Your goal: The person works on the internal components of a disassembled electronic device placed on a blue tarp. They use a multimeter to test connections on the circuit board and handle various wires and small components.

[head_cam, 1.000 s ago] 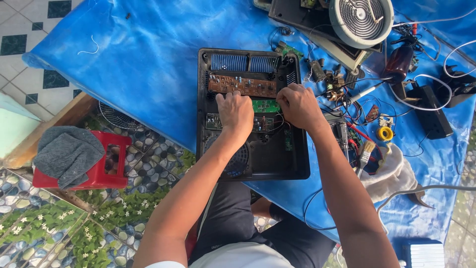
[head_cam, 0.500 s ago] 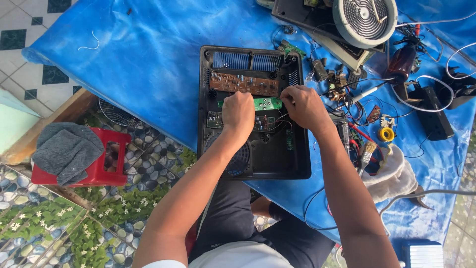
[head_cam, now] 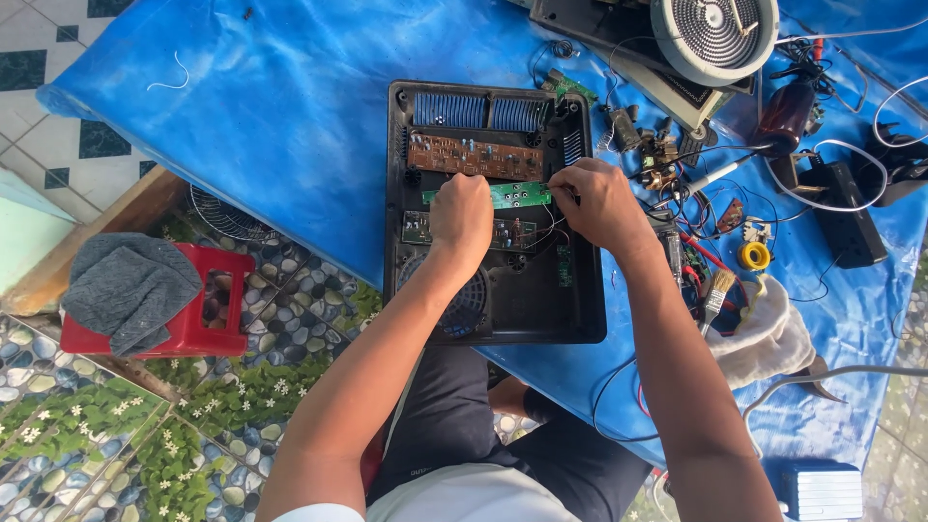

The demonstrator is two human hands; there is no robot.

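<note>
At nine o'clock I see a red stool (head_cam: 193,319) with a grey cloth (head_cam: 130,288) on it. My left hand (head_cam: 462,217) sits at centre inside the black case (head_cam: 580,290), fingers curled on the green board (head_cam: 517,194); I cannot tell if it truly grips. My right hand (head_cam: 601,203), just toward three o'clock, pinches the board's right end. A brush (head_cam: 715,290) lies at three o'clock, a coil (head_cam: 713,31) at one.
</note>
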